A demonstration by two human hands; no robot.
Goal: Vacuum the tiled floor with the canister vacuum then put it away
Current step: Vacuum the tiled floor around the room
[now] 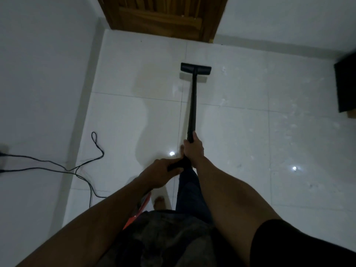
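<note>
A black vacuum wand point(193, 101) runs from my hands out over the white tiled floor point(240, 132). Its flat black floor head point(196, 68) rests on the tiles a short way before the door. My right hand point(193, 149) is wrapped around the wand's near end. My left hand point(163, 173) grips the black handle part just behind it. A strip of orange-red point(139, 211), probably the canister body, peeks out under my left forearm; most of it is hidden.
A brown wooden door point(163, 16) stands at the far end. White walls close in on the left and back. A black power cord point(84, 164) loops along the left wall and floor. Dark furniture point(346, 83) sits at the right edge. My bare foot point(159, 202) is below my hands.
</note>
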